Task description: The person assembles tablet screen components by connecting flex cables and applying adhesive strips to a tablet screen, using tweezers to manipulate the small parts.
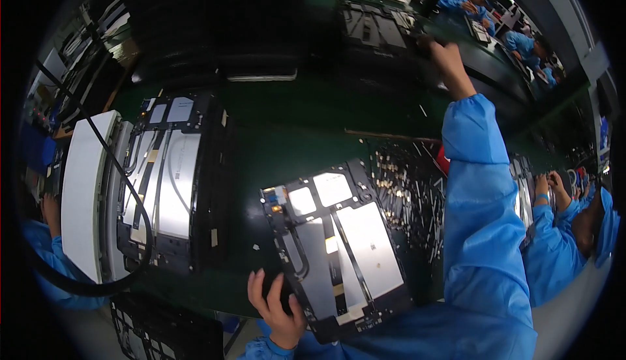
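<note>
Head view. Main entry: uncovered tablet (339, 249), inner side up, at the near edge of the worktop (254, 135), seemingly partly past that edge. Progress, as judged: inside laid bare, with silver panels (372, 249) and ribbon cable (334, 262) seated in place; closing-up not yet done; any other work left, impossible to tell.

Pointing: end with two pale rectangles (332, 189) toward the worktop's far edge, opposite end toward the near edge. Long axis: running near to far, tipped somewhat left at the far end.

Left hand (280, 308): just beside the tablet's near left corner; grip loose, fingers apart and half curled, nothing seen in hold; contact with the tablet's side uncertain. Right hand (447, 63): stretched toward the worktop's far right corner, near a second tablet (372, 30); fingertips too dark, cannot tell how far closed or what held.

Also listed: stack of tablets (163, 184) toward the left edge; white case (85, 190) to its left; black cord (85, 288) looped across both; heap of thin strips (407, 216) toward the right edge.
</note>
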A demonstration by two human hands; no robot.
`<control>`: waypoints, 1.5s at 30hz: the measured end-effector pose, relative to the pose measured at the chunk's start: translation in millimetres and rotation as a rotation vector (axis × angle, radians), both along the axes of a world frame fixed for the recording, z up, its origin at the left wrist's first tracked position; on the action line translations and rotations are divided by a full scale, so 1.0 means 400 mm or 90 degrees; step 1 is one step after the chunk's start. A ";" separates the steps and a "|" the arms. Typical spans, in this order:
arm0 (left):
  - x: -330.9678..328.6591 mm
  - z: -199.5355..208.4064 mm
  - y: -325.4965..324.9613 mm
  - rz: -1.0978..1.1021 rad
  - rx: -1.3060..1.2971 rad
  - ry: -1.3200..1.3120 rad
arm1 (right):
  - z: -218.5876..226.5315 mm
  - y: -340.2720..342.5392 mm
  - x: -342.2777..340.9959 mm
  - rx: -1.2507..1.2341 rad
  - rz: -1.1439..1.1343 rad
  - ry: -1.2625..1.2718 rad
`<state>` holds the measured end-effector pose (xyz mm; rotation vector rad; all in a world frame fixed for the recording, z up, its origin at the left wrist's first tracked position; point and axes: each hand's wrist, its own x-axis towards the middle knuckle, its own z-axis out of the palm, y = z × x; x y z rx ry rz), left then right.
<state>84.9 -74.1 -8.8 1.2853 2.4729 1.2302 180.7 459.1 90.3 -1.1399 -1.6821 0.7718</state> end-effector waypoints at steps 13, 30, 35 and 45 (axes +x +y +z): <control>0.010 -0.018 0.022 0.031 0.127 0.018 | -0.129 -0.724 0.194 -0.012 0.221 -0.656; -0.002 -0.074 0.036 0.046 0.121 0.120 | -0.204 -0.727 0.242 0.019 0.119 -0.432; 0.006 -0.063 0.026 0.053 0.078 0.160 | -0.225 -0.710 0.258 -0.030 0.160 -0.349; 0.007 -0.068 0.024 0.100 0.182 0.137 | -0.239 -0.680 0.273 -0.128 0.182 0.029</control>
